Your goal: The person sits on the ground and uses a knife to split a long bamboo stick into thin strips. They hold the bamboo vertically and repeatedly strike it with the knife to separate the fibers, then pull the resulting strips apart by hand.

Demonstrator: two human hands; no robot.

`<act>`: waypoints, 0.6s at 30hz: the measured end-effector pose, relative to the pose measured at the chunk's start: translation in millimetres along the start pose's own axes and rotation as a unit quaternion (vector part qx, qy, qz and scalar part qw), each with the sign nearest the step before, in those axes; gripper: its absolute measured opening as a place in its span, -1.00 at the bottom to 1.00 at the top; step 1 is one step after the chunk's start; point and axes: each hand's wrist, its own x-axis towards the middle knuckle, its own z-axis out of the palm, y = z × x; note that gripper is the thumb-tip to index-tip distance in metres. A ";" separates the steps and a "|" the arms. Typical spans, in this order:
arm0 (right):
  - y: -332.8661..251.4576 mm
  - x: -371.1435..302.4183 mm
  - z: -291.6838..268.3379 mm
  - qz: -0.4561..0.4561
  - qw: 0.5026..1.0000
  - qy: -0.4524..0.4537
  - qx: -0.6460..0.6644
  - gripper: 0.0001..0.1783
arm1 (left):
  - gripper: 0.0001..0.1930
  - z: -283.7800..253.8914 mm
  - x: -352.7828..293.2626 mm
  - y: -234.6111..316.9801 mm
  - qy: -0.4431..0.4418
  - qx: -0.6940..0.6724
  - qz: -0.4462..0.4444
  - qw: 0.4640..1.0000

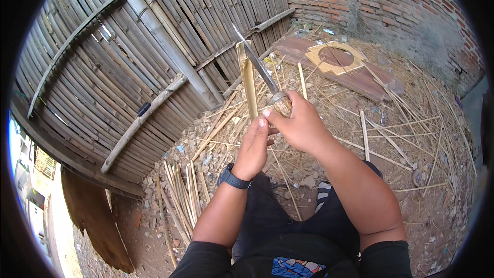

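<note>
A split length of pale bamboo [248, 85] stands nearly upright in front of me, its lower end in the closed fingers of my left hand [253, 145]. My right hand [304, 123] grips the wooden handle of a knife [265, 75] with a long, dark, narrow blade. That blade slants up and to the left, and its upper part crosses the bamboo near the top end. Whether the edge has entered the bamboo I cannot tell. Both hands are close together, the right thumb near the left thumb. A dark watch [234, 177] is on my left wrist.
Thin bamboo strips [181, 190] lie bunched at the lower left, with more scattered over the littered ground. A bamboo wall [149, 46] rises at left, a brick wall [381, 10] behind. A wooden board [373, 85] bears a yellowish panel [315, 56] with a round hole.
</note>
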 end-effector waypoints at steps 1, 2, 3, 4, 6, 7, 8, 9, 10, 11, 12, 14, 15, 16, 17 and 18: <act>2.4 2.6 -9.6 0.015 1.000 0.004 -0.011 -0.30 | -0.33 -7.0 7.3 -3.8 0.006 0.037 0.032 0.999; 5.8 5.1 -19.6 0.030 0.999 0.008 -0.023 -0.32 | -0.43 -13.7 15.3 -6.4 0.053 -0.004 0.024 0.998; 9.4 6.2 -28.7 0.047 0.998 0.011 -0.035 -0.33 | -0.45 -21.0 24.1 -15.5 0.076 0.035 0.030 0.996; 18.4 8.9 -33.3 0.031 0.996 0.048 -0.064 -0.34 | -0.46 -28.9 34.1 -29.4 0.098 0.074 0.037 0.992; 39.2 15.6 -36.5 0.002 0.985 0.125 -0.119 -0.35 | -0.50 -39.6 51.9 -61.6 0.117 0.124 0.050 0.984; 38.8 16.3 -37.3 0.011 0.981 0.127 -0.145 -0.36 | -0.50 -38.7 53.4 -66.9 0.117 0.160 0.043 0.979; 37.9 16.9 -38.0 0.020 0.977 0.129 -0.171 -0.37 | -0.50 -36.3 54.0 -72.4 0.118 0.195 0.036 0.973; 38.3 17.2 -40.2 0.029 0.971 0.132 -0.199 -0.37 | -0.50 -29.6 56.0 -75.9 0.117 0.229 0.030 0.966; 42.7 17.8 -41.4 0.027 0.973 0.134 -0.189 -0.38 | -0.51 -11.3 48.9 -49.3 0.073 0.221 -0.006 0.973; 49.3 19.0 -40.7 0.023 0.974 0.135 -0.178 -0.39 | -0.51 7.6 48.1 -48.2 0.038 0.151 -0.017 0.988; 51.0 19.2 -40.3 0.018 0.977 0.135 -0.166 -0.40 | -0.52 26.3 45.1 -48.6 0.005 0.082 -0.028 0.996; 46.5 17.8 -39.7 0.028 0.978 0.138 -0.154 -0.41 | -0.54 43.5 41.3 -40.9 -0.011 0.070 0.009 0.997; 44.8 15.5 -43.7 0.037 0.978 0.142 -0.151 -0.42 | -0.56 52.1 41.4 -31.9 0.000 0.122 0.057 0.991; 41.2 14.0 -47.3 0.040 0.973 0.141 -0.180 -0.44 | -0.58 56.0 41.2 -21.1 0.015 0.176 0.106 0.979; 37.2 12.0 -52.5 0.043 0.967 0.139 -0.209 -0.45 | -0.59 56.0 40.6 -10.4 0.026 0.218 0.168 0.961; 34.1 9.7 -57.7 0.047 0.960 0.139 -0.237 -0.47 | -0.60 52.5 39.5 0.6 0.035 0.259 0.230 0.937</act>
